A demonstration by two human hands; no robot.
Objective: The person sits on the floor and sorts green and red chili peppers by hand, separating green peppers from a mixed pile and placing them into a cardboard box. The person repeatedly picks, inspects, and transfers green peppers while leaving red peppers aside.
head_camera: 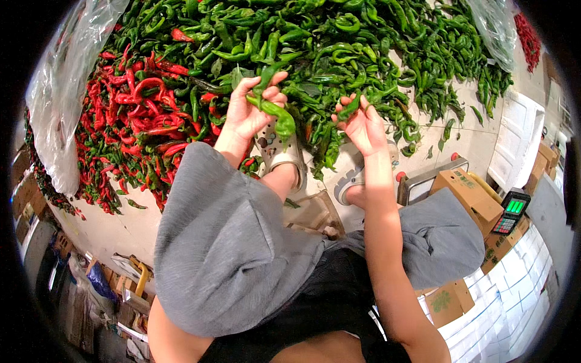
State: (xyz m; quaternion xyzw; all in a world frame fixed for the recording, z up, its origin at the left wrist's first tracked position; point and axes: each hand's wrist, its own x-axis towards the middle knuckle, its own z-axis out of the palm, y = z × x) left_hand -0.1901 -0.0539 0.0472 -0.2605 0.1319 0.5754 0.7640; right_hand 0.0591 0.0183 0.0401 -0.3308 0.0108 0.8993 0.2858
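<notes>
In the head view, my left hand [252, 106] is closed around green peppers: a light green curved pepper [279, 115] hangs over the palm, and a darker green pepper [268, 77] sticks up between thumb and fingers. To its right, my right hand [361, 120] holds a small dark green pepper [349, 110] between thumb and fingertips, above the floor at the pile's near edge. A wide heap of green peppers [345, 54] spreads beyond both hands. Red peppers [145, 109], mixed with some green ones, lie to the left of my left hand.
Clear plastic sheeting [59, 109] lies at the far left, with more [492, 31] at the upper right. My clogs [281, 149] stand by the pile's near edge. At right are a white foam box [517, 136], cardboard boxes [467, 195] and a digital scale display [513, 211].
</notes>
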